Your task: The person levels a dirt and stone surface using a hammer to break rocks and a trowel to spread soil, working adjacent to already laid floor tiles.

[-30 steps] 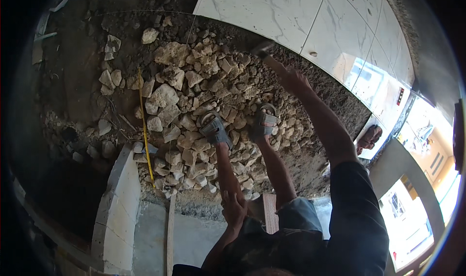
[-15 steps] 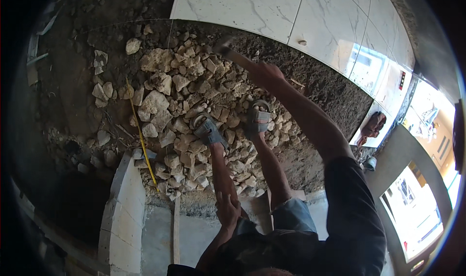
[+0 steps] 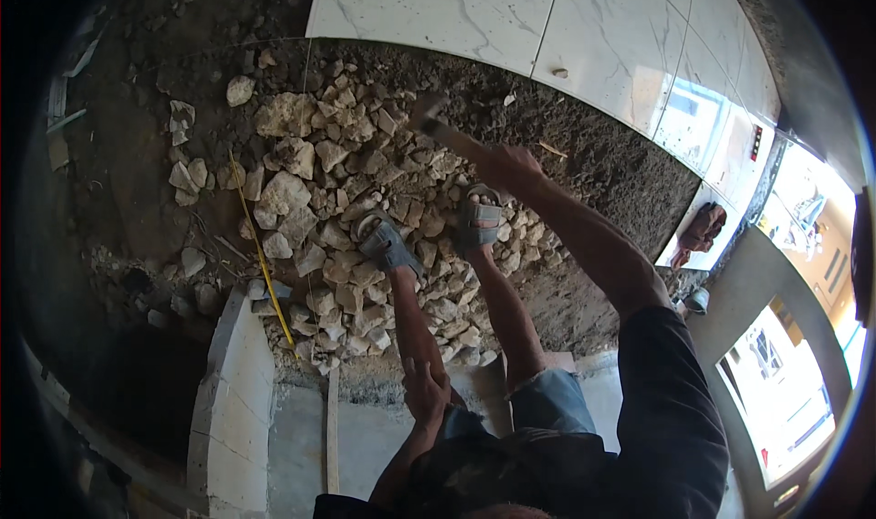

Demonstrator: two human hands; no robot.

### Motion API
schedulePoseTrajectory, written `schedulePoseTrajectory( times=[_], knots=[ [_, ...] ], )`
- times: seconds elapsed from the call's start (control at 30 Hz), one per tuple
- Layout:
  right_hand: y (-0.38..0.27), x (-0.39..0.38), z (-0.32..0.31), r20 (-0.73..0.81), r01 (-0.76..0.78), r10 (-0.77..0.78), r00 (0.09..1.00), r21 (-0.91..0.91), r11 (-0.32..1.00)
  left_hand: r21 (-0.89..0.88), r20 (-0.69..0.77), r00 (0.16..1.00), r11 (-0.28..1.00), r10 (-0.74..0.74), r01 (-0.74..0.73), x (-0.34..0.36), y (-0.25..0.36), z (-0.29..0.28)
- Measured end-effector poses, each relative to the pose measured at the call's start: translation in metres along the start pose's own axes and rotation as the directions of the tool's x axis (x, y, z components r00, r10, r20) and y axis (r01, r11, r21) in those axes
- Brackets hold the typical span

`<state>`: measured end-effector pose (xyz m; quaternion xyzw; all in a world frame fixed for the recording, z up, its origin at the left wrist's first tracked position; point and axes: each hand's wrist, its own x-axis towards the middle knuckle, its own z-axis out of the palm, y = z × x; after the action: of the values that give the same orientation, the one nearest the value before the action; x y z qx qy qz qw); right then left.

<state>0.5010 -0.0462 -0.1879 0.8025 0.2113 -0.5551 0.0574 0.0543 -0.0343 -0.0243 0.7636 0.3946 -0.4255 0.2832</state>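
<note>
My right hand grips a hammer by its handle, the head held over a bed of broken pale stones near its upper edge. Below, my left hand clasps my left leg, with its fingers wrapped over the skin. Both my feet, in grey sandals, stand among the stones. A long yellow strip, like a tape measure, lies along the left of the stones, and a thin string crosses above them.
Marble-look tiles border the dirt at upper right, with a brown crumpled cloth on them. A pale block wall stands at lower left beside a dark hollow. A board lies by the grey slab. Bright openings show at right.
My right hand with the hammer has moved left, then slightly down in the picture over the last half second. The view has shifted a little; my left hand stays on my leg.
</note>
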Motion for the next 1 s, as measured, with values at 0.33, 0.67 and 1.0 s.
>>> schedulePoseTrajectory(
  times=[0.33, 0.67, 1.0],
  knots=[
    [0.045, 0.028, 0.016, -0.062, -0.053, 0.057, 0.996, 0.070, 0.996, 0.007, -0.022, 0.999, 0.999, 0.038, -0.038, 0.000, 0.002, 0.004],
    [0.052, 0.048, -0.049, -0.068, -0.033, 0.023, 0.997, -0.157, 0.987, 0.029, 0.063, 0.998, 0.999, 0.015, -0.016, 0.005, 0.010, 0.001],
    [0.135, -0.020, 0.014, -0.028, -0.217, 0.216, 0.976, -0.021, 0.976, 0.013, 0.041, 0.998, 0.999, 0.049, -0.049, 0.002, 0.002, 0.003]
  ],
)
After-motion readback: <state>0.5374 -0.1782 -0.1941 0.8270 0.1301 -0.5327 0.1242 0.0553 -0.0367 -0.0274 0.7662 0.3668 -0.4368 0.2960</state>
